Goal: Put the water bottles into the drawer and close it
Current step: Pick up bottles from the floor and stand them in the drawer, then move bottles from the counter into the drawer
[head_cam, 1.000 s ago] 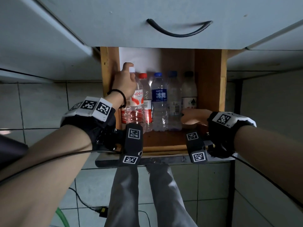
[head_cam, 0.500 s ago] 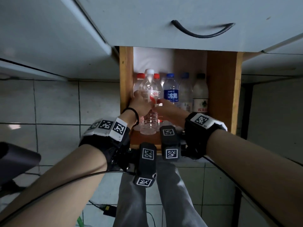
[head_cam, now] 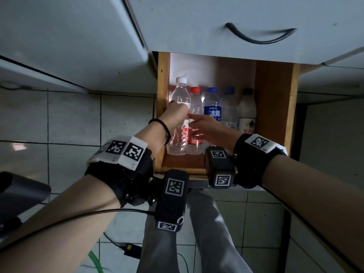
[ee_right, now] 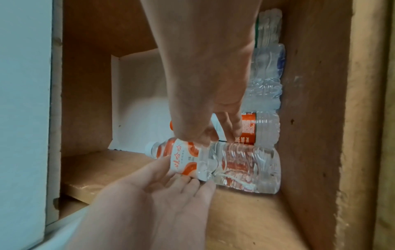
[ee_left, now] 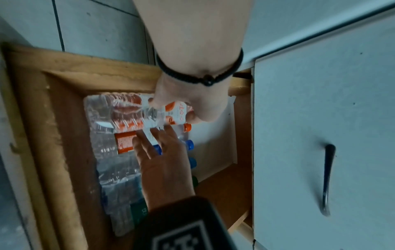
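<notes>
A wooden drawer (head_cam: 273, 105) stands open with a row of water bottles lying in it. At the row's left end, by the drawer's wall, my left hand (head_cam: 177, 113) grips a clear white-capped bottle (head_cam: 178, 95) with an orange label round its middle. The left wrist view shows the left hand's (ee_left: 192, 108) fingers curled round the bottle (ee_left: 128, 116). My right hand (head_cam: 194, 123) reaches in from the right, its straight fingers touching that bottle and the red-capped bottle (head_cam: 196, 103) beside it. In the right wrist view the right hand's (ee_right: 213, 135) tips rest on both bottles.
Right of these lie a blue-labelled bottle (head_cam: 212, 111) and two more clear ones (head_cam: 229, 107) (head_cam: 247, 109). A grey front panel with a black handle (head_cam: 260, 38) lies beyond the drawer. Tiled floor, a cable and the person's legs (head_cam: 206, 233) are below.
The right hand has moved left from the drawer's right side to the white-capped bottle. The left hand has shifted from the cap end to the bottle's middle, holding it beside the left wall.
</notes>
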Demonstrator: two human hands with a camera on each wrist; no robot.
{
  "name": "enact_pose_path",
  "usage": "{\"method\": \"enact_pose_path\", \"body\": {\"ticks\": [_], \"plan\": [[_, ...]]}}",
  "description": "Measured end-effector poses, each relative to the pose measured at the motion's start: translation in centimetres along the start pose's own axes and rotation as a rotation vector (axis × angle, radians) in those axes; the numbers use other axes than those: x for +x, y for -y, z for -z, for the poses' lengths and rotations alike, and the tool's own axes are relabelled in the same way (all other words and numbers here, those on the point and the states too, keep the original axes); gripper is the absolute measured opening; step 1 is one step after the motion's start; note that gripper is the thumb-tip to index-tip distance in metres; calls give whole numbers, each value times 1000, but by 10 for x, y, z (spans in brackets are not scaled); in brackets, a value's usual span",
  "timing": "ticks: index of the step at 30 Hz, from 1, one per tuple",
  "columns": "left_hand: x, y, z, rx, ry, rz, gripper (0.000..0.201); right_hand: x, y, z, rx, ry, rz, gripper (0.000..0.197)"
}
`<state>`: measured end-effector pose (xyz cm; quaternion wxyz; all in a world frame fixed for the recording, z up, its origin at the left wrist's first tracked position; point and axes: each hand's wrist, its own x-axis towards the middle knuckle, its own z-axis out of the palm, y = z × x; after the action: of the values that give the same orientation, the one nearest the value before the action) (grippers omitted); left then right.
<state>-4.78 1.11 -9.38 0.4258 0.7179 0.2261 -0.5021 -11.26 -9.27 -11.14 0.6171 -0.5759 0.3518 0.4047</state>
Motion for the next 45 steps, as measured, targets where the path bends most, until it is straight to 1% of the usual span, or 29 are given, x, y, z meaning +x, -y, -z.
{"method": "enact_pose_path", "body": {"ticks": [1,2,4,6,7,8,9,11,12,14,16,19,22,24,28,31,33,35,38,41,42,44,45], "plan": [[-2,0,2,24,18,-6,26,-2,2,-1,17,12,-13,50],[-5,1,4,50,36,-4,18,-4,3,-2,29,23,-23,49],[-10,5,7,50,65,-5,19,-6,5,-6,61,53,-35,47],[-16,7,8,-9,70,-33,32,-11,8,-12,73,55,-34,38],[-20,6,9,-18,82,-32,30,-15,10,-14,71,47,-32,35],[-27,4,12,-20,100,-30,24,-19,13,-16,67,46,-30,35],[-34,2,16,-22,117,-22,19,-23,15,-16,67,48,-29,37],[-49,-6,24,-4,143,-49,16,-37,19,-12,51,52,-30,40],[-58,-10,30,5,133,-72,19,-44,23,-10,38,54,-27,39],[-74,-17,41,36,110,-92,30,-63,32,-3,4,66,-6,36],[-94,-23,52,55,99,-96,32,-87,43,3,-37,93,17,37],[-133,-36,73,67,62,-125,28,-129,69,7,-111,142,75,39],[-180,-57,99,77,41,-188,24,-179,106,0,-288,183,136,41],[-213,-71,117,88,29,-241,20,-213,133,-7,-410,178,181,43],[-276,-97,151,112,-24,-330,29,-278,187,-19,-490,150,280,42],[-316,-112,172,78,-80,-404,24,-317,228,-33,-584,135,356,40],[-337,-119,190,74,-122,-463,21,-336,255,-46,-621,130,409,39],[-354,-123,210,57,-186,-529,24,-346,278,-61,-607,104,475,37],[-371,-128,242,-45,-338,-644,21,-350,308,-84,-530,44,584,29],[-378,-132,273,-199,-547,-782,14,-344,332,-115,-431,27,659,26],[-380,-134,283,-224,-627,-831,15,-344,339,-127,-411,31,674,27],[-379,-140,306,-221,-803,-921,24,-339,352,-152,-423,26,713,43],[-378,-143,318,-206,-907,-950,29,-335,360,-164,-476,4,751,51]]}}
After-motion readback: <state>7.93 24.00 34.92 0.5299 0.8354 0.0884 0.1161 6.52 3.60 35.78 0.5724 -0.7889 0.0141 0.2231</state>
